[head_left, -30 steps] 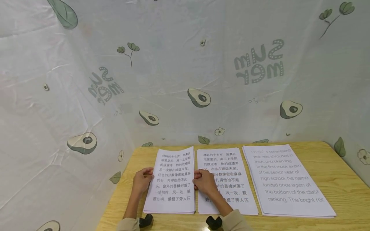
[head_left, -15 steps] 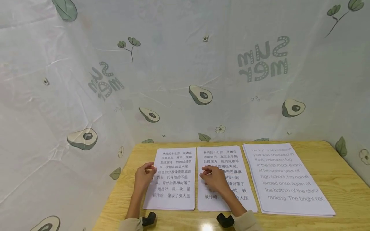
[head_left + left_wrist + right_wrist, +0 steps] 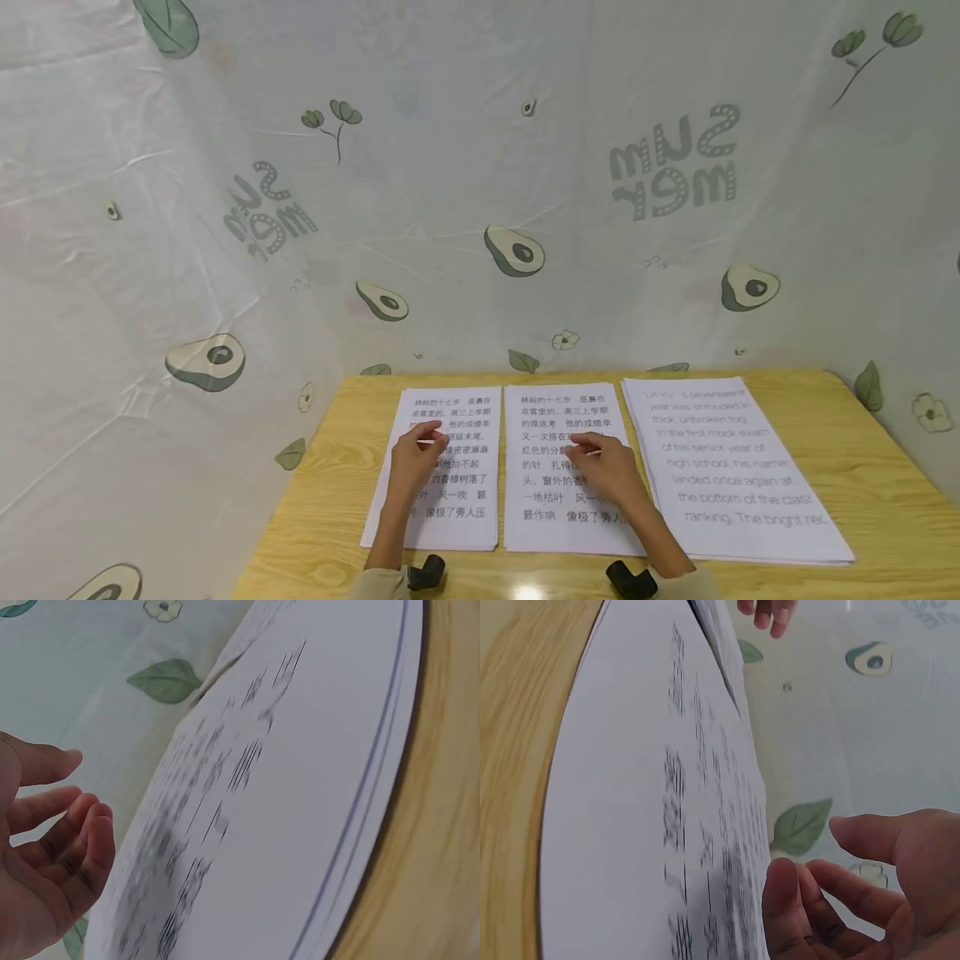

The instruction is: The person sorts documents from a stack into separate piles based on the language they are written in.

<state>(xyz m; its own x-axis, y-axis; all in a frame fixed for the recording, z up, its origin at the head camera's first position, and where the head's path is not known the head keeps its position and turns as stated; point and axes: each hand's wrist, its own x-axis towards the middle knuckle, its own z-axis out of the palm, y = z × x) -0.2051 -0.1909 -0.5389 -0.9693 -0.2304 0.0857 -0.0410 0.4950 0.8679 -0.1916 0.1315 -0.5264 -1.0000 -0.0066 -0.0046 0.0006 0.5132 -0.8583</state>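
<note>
Three stacks of printed white paper lie side by side on a wooden table. My left hand (image 3: 414, 458) hovers over the left stack (image 3: 465, 467), which bears Chinese text. Above the middle stack (image 3: 540, 492), also in Chinese, hangs my right hand (image 3: 606, 468). Nothing is between thumb and fingers of the left hand (image 3: 56, 855) in the left wrist view; its fingers are loosely bent. The right wrist view shows the right hand (image 3: 855, 900) likewise relaxed, thumb apart from the fingers, beside the paper.
At the right lies the third stack (image 3: 731, 467), printed in English and slightly fanned at its left edge. The wooden table (image 3: 840, 467) meets a pale curtain (image 3: 450, 183) with avocado prints at the back and left. Black wrist mounts (image 3: 426, 573) sit at both sleeves.
Both hands have let go of the left stack, whose top had been slightly curved, and risen off it. They have moved right, the right hand farther over the middle stack.
</note>
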